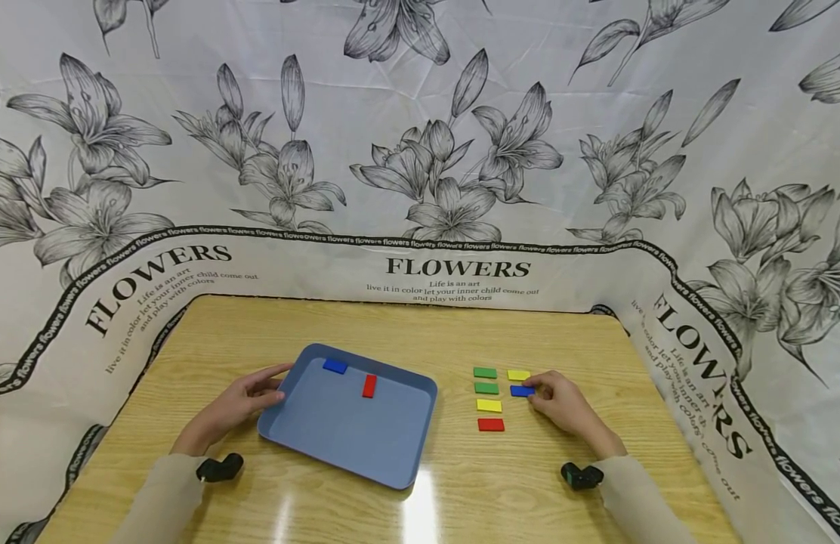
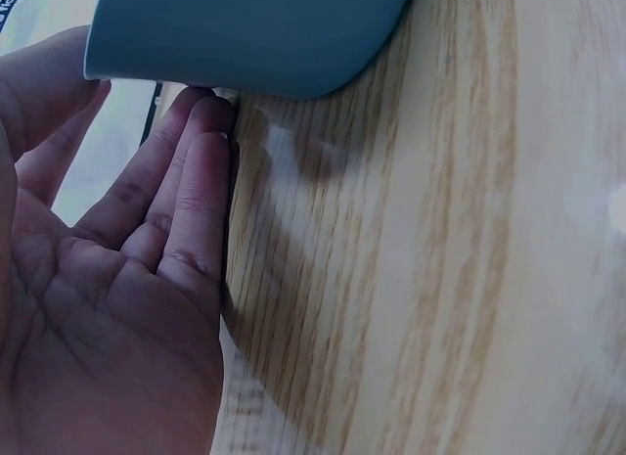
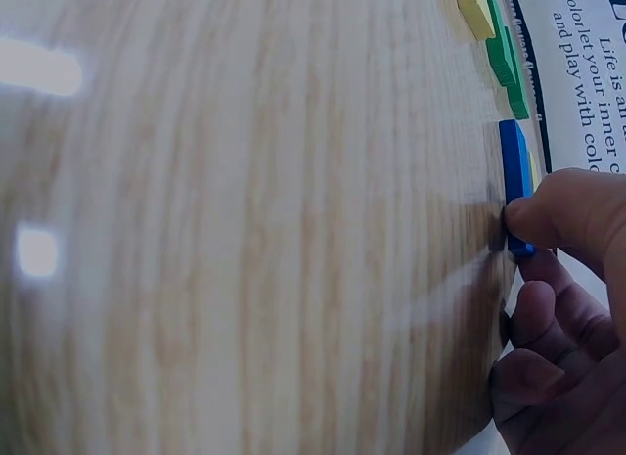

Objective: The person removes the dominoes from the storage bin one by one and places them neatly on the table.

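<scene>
A blue-grey tray (image 1: 338, 446) lies on the table with a blue tile (image 1: 335, 366) and a red tile (image 1: 369, 386) in it. My left hand (image 1: 246, 399) holds the tray's left rim; in the left wrist view the thumb goes over the tray wall (image 2: 245, 39) and the other fingertips meet it from outside. On the right, my right hand (image 1: 566, 404) pinches the right end of another blue tile (image 1: 520, 391) between thumb and fingers. That blue tile (image 3: 513, 171) is at the tabletop in the right wrist view. Just behind it lies a yellow tile (image 1: 518, 375).
Between tray and right hand, a column of tiles runs from back to front: two green tiles (image 1: 486, 387), a yellow one (image 1: 489, 406) and a red one (image 1: 491, 425). Around the wooden table (image 1: 529, 491) hangs a flower-printed cloth (image 1: 461, 189). Each wrist wears a small black device.
</scene>
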`<state>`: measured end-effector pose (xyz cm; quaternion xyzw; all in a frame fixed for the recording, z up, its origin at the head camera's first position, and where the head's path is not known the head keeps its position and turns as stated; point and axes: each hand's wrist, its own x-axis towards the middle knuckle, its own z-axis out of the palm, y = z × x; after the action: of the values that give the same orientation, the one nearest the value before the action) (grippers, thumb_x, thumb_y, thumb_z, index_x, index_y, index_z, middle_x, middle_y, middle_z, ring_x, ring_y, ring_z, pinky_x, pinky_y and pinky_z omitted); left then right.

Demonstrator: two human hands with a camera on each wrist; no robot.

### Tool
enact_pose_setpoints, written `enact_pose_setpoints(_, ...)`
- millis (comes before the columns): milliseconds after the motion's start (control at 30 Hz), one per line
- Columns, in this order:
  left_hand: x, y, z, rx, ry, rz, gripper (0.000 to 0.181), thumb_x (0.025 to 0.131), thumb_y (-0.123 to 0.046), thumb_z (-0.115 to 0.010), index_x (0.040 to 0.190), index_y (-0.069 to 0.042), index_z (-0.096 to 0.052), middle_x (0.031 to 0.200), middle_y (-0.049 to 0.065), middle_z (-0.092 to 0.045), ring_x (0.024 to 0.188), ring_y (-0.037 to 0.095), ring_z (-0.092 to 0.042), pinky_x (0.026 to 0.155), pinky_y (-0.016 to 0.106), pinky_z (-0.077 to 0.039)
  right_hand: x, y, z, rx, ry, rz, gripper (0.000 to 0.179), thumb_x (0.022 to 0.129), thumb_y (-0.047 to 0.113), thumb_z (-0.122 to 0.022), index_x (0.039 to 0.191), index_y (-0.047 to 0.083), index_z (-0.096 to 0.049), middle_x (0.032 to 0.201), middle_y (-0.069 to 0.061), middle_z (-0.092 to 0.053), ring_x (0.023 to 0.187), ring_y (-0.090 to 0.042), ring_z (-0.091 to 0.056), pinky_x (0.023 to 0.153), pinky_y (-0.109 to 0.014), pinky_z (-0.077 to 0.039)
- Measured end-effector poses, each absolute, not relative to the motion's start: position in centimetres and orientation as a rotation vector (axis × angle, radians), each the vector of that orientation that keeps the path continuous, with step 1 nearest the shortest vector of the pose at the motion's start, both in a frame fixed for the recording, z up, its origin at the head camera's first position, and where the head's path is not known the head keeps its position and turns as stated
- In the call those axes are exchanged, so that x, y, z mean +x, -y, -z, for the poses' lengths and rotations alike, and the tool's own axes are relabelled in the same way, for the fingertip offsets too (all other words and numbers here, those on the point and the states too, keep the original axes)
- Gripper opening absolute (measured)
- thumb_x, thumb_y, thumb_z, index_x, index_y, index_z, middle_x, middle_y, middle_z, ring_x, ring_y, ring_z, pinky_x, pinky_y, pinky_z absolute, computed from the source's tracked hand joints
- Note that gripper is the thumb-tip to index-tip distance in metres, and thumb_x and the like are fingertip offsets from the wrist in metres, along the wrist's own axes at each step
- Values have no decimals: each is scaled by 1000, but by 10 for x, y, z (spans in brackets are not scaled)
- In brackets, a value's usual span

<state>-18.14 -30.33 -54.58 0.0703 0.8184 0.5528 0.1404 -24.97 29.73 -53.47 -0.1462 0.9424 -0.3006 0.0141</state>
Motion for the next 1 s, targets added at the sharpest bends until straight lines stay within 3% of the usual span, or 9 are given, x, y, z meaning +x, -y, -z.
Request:
enact_pose_setpoints(567,-179,302,546,195,-2366,-1599,61,105,-25,-62,160,-17,-39,153,24,-47,137,42,-48,97,32,-51,-246,-302,527,-386,-2935,923,27,92,4,-70,119,4,-73,112,-15,-63,78,-17,-52,65,-28,-43)
enact_pose_setpoints(733,-180,302,546,197,-2370,-1598,61,104,-26,-63,160,-17,-40,152,24,-48,136,41,-49,97,33,-51,-245,-295,517,-435,-2948,961,31,93,5,-71,124,3,-70,124,-19,-64,96,-26,-65,79,-39,-55)
enact_pose_setpoints(1000,-181,303,546,211,-2362,-1598,61,105,-25,-62,161,-17,-39,154,24,-46,139,43,-47,100,35,-51,-252,-252,503,-648,-2902,994,34,94,5,-71,127,-1,-68,126,-22,-65,106,-37,-66,88,-50,-58)
